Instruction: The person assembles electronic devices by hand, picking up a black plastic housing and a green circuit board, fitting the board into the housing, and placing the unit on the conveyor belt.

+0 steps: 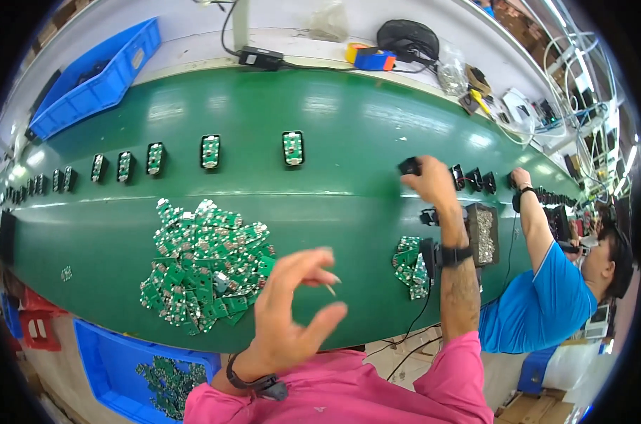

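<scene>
Right hand (433,182) — fingers closed round a black casing (409,166), far right of centre; cannot tell if the casing touches the green table (349,233). Left hand (291,304), near middle: thumb and fingers wide apart; unclear whether anything small sits between them. Loose circuit boards (207,272) heaped to its left. Board-filled casings (292,150) in a far row running left. Step in hand, judged: taking up one casing. Next move seems to call for bringing it leftward — toward the boards.
</scene>
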The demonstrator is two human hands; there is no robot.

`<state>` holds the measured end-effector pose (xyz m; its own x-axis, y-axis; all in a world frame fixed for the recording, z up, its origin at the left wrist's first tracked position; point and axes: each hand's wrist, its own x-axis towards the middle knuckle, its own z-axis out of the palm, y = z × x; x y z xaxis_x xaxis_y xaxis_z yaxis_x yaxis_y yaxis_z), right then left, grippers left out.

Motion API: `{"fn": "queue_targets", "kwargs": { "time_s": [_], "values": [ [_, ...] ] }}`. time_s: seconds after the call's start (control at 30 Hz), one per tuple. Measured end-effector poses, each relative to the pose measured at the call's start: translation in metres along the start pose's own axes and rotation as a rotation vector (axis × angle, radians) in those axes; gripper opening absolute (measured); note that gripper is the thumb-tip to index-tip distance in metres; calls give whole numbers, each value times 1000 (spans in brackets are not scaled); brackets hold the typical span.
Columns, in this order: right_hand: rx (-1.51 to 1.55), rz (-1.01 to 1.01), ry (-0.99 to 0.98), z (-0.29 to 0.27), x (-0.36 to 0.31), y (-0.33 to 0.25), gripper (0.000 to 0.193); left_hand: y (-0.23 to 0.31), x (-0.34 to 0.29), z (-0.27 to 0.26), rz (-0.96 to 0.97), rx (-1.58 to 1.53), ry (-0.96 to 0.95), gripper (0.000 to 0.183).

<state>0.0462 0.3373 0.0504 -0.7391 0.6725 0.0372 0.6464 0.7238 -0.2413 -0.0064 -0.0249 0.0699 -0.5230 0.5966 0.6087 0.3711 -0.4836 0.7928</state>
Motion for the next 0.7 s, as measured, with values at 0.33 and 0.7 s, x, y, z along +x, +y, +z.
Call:
{"fn": "queue_targets", "kwargs": {
  "time_s": [0.33,0.7],
  "values": [
    [587,-392,-83,8,-184,-115,49,-52,-32,32,-271,446,-63,62],
    [54,258,312,11,-218,-11,40,-49,-28,30,-587,191,-80,16]
  ]
}}
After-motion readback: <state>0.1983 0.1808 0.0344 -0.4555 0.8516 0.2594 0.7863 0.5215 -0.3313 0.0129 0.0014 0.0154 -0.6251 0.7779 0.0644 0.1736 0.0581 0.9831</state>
